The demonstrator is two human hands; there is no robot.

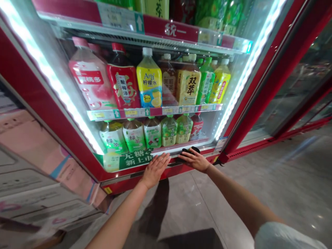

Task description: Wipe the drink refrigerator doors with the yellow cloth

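Note:
My left hand lies with its fingers stretched out on the bottom front edge of a red-framed drinks cooler. Just to its right, my right hand rests with spread fingers over a flat black object on the same edge. The hand partly covers this object, and I cannot make out what it is. Right behind the hands, a low row of green tea bottles stands on the cooler's bottom level. A green sign runs along the edge left of my left hand.
Above, a shelf carries large bottles, among them a yellow and blue one and a red one. Stacked cartons stand at the left. Another red-framed cooler is at the right. Grey tiled floor lies below.

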